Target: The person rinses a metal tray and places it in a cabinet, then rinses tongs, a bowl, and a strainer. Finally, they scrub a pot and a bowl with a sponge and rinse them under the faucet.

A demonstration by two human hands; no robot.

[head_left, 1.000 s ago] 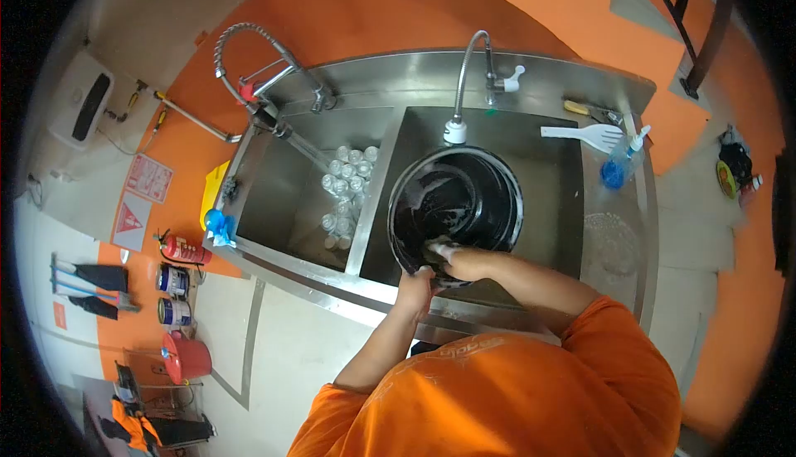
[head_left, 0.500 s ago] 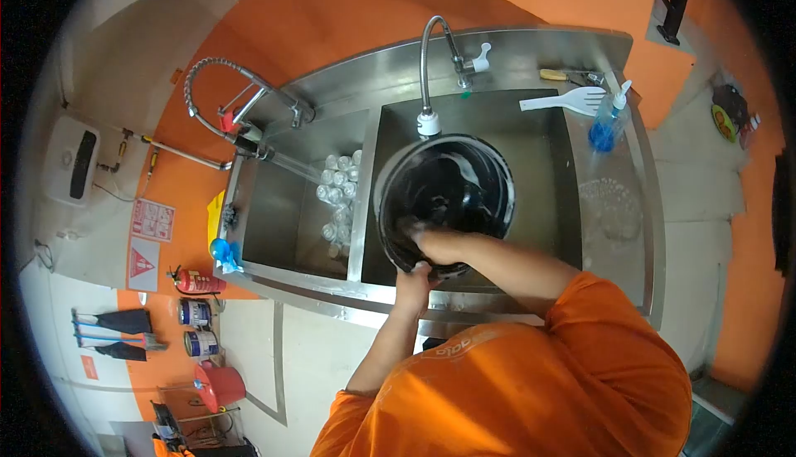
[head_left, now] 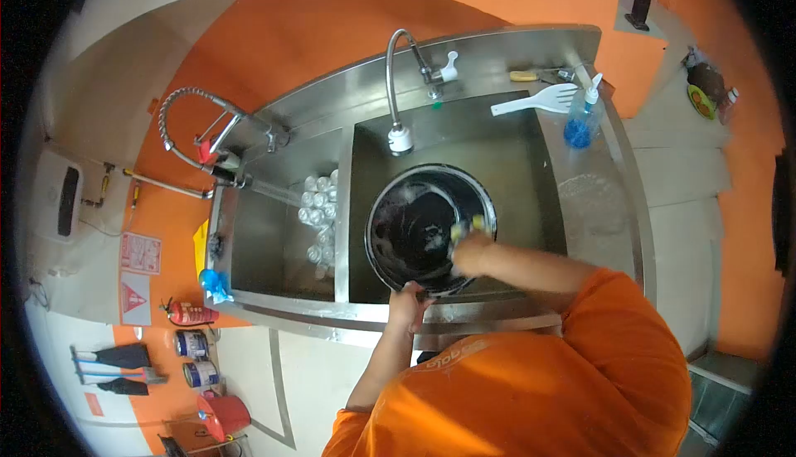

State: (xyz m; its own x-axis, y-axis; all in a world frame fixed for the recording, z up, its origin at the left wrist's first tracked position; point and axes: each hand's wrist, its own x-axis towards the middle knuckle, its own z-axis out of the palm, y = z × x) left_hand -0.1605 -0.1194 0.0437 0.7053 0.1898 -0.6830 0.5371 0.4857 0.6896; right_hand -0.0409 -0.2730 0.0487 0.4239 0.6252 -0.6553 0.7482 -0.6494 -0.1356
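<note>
A deep, round black pot point(head_left: 406, 233) with soap suds inside sits tilted in the right basin of the steel sink point(head_left: 522, 146). At its near rim my left hand point(head_left: 406, 306) is closed on the edge. My right hand point(head_left: 473, 254) is inside the pot, by the right wall, closed around a sponge point(head_left: 478, 222) with yellowish parts showing; motion blurs it. Above the pot hangs the white-tipped spout of a curved tap point(head_left: 400, 140); I cannot make out any water coming from it.
Several clear bottles or cups point(head_left: 319, 208) lie in the left basin, where a spring-hose tap point(head_left: 224, 174) sprays water. On the right ledge are a white slotted spatula point(head_left: 535, 101), a yellow-handled tool point(head_left: 523, 77) and a pump bottle of blue liquid point(head_left: 582, 121). A blue object point(head_left: 214, 283) sits at the left corner.
My right hand has moved from the pot's lower left to its right side, bringing the sponge into sight. The pot has turned or tilted slightly. My left hand stays on the rim.
</note>
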